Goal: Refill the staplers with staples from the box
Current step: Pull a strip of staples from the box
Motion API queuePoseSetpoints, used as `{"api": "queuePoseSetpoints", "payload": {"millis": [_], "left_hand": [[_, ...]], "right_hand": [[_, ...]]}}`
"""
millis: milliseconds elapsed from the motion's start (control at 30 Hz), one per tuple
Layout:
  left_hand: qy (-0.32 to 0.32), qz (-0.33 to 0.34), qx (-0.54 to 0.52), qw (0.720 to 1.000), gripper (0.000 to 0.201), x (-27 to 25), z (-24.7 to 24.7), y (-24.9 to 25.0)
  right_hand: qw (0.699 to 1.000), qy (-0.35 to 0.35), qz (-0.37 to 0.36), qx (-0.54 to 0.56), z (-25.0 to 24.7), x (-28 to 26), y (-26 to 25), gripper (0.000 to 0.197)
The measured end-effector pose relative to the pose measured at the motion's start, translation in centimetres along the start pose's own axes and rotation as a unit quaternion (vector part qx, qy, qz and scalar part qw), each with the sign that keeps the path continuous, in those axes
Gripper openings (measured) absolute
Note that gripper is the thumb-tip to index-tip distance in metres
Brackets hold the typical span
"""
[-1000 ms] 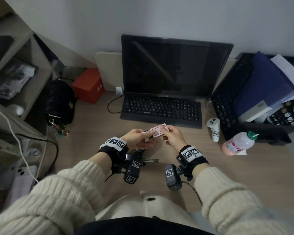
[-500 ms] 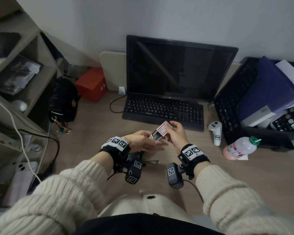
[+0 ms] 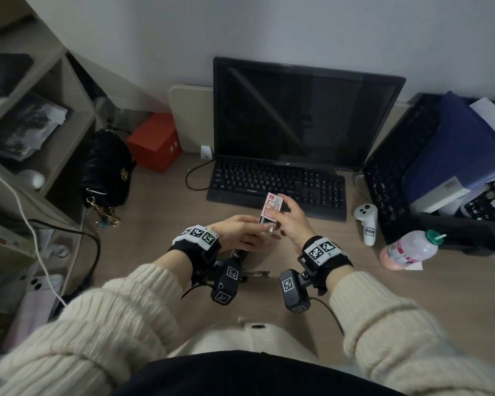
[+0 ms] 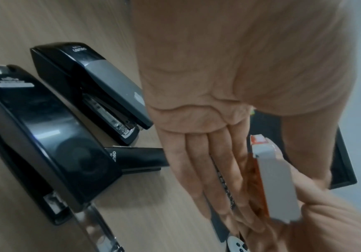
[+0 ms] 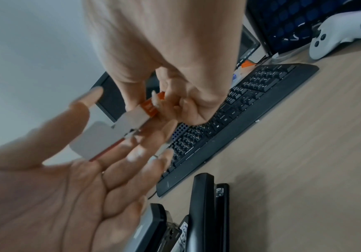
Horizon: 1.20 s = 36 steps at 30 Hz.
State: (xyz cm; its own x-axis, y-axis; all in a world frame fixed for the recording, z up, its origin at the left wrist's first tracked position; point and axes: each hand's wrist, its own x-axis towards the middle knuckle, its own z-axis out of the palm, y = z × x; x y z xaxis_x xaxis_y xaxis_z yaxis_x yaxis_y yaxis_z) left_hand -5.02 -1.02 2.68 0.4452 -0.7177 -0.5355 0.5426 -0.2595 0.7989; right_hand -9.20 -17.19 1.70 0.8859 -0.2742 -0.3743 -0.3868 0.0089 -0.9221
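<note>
- Right now my right hand (image 3: 290, 221) pinches the staple box (image 3: 270, 211) above the worktop (image 3: 412, 295), tilted, its open end down toward my left palm.
- My left hand (image 3: 242, 234) lies flat beneath it at 7 o'clock of the box, fingers (image 4: 193, 172) straight and relaxed, holding nothing I can make out.
- Under the left wrist three black staplers lie close together: a large stapler (image 4: 46, 136), a grey-topped stapler (image 4: 95, 92) beside it, and a slim stapler (image 4: 138, 158) at its front end.
- At 12 o'clock of the hands sits the keyboard (image 3: 277, 185).
</note>
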Motion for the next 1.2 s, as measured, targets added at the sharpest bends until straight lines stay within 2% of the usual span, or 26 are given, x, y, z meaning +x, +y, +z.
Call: {"api": "queuePoseSetpoints", "payload": {"millis": [133, 300, 433, 567, 733, 867, 933, 1067, 1200], "left_hand": [[0.084, -0.002, -0.053, 0.995, 0.049, 0.5, -0.9, 0.3], [0.102, -0.007, -0.059, 0.993, 0.054, 0.9, -1.1, 0.6], [0.119, -0.005, -0.046, 0.992, 0.036, 1.2, -1.1, 0.2], [0.138, -0.008, -0.074, 0.988, 0.036, 1.6, -1.2, 0.0], [0.21, 0.01, -0.117, 0.971, 0.03, 2.1, -1.2, 0.4], [0.265, 0.025, -0.181, 0.947, 0.028, 2.5, -1.5, 0.6], [0.27, 0.037, -0.204, 0.94, 0.029, 2.6, -1.4, 0.6], [0.257, 0.049, -0.224, 0.939, 0.033, 2.3, -1.1, 0.4], [0.236, 0.066, -0.246, 0.938, 0.042, 1.5, -1.5, 0.1]], "right_hand": [[0.999, -0.017, -0.009, -0.033, -0.1, 0.0, -0.3, 0.064], [0.995, -0.049, -0.019, -0.085, 0.4, -0.4, -0.1, 0.072], [0.989, -0.077, -0.03, -0.126, 0.5, -0.3, 0.1, 0.068], [0.989, -0.076, -0.027, -0.126, 0.2, -0.1, 0.1, 0.066], [0.983, -0.049, -0.033, -0.172, -0.1, 0.0, 0.3, 0.062], [0.981, -0.042, -0.001, -0.187, 0.1, -0.5, 0.2, 0.056], [0.981, -0.053, 0.003, -0.187, 0.4, -0.6, 0.3, 0.054], [0.986, -0.047, -0.006, -0.158, 0.6, -0.6, 0.5, 0.034], [0.986, -0.015, -0.03, -0.164, 0.5, -0.1, 0.8, 0.037]]}}
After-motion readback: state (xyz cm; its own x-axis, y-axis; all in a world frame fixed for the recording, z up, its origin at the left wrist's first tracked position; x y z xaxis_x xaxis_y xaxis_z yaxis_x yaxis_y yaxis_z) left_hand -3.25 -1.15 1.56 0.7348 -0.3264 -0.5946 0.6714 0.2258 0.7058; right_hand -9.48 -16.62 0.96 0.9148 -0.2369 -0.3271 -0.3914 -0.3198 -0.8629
